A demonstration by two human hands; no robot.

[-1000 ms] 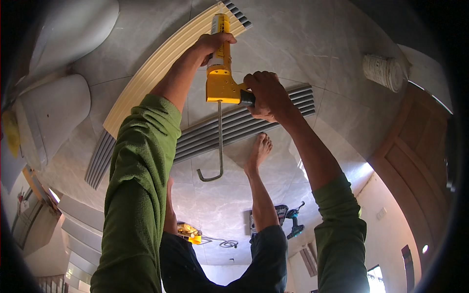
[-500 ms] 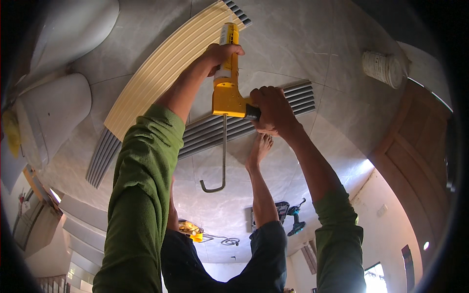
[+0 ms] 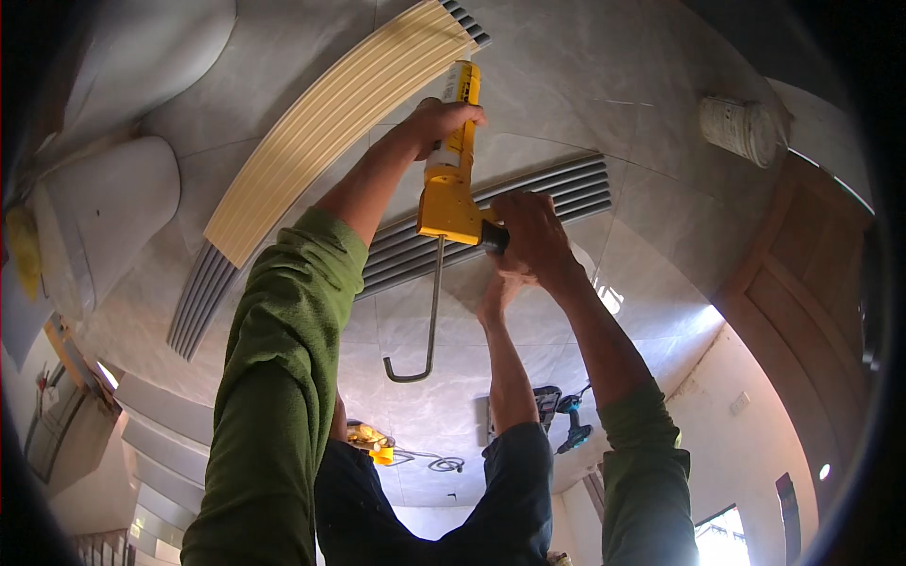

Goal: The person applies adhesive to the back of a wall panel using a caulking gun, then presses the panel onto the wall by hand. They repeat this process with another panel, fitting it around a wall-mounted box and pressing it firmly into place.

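Gripping the tube [image 3: 458,81] of a yellow caulking gun [image 3: 448,208] in the curled left hand [image 3: 444,122]; clasping its black handle [image 3: 494,237] in the closed right hand [image 3: 530,231]. Holding it over a grey ribbed panel [image 3: 401,258] on the tiled floor [image 3: 651,113].

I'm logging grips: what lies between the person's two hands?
In the head view, the yellow caulking gun lies between them: the left hand around its barrel, the right hand on its black handle.

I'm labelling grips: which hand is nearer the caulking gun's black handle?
Right: the right hand grips the black handle, while the left hand is farther forward, around the cartridge.
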